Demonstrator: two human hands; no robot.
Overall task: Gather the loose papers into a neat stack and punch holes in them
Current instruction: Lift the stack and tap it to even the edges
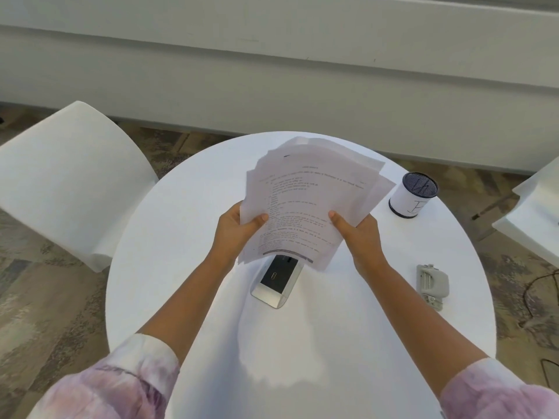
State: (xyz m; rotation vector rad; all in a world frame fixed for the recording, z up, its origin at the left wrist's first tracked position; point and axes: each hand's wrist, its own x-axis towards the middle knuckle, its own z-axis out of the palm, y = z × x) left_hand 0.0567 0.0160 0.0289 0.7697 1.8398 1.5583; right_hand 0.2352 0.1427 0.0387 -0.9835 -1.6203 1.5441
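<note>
Two hands lift a fanned sheaf of printed papers [308,201] above a round white table [187,237], the sheets askew at their far edges. The left hand [234,228] grips the near-left corner, thumb on top; the right hand [360,234] pinches the near-right edge the same way. Beneath the papers sits a silver power outlet box [276,281]. A grey hole punch [432,285] lies well apart to the right, near a mesh pen cup [413,196]. White chairs [72,182] flank the table.

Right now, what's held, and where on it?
Both hands grip the papers, fanned and uneven: left hand at the lower left edge, right hand at the lower right edge, thumbs on top.
</note>
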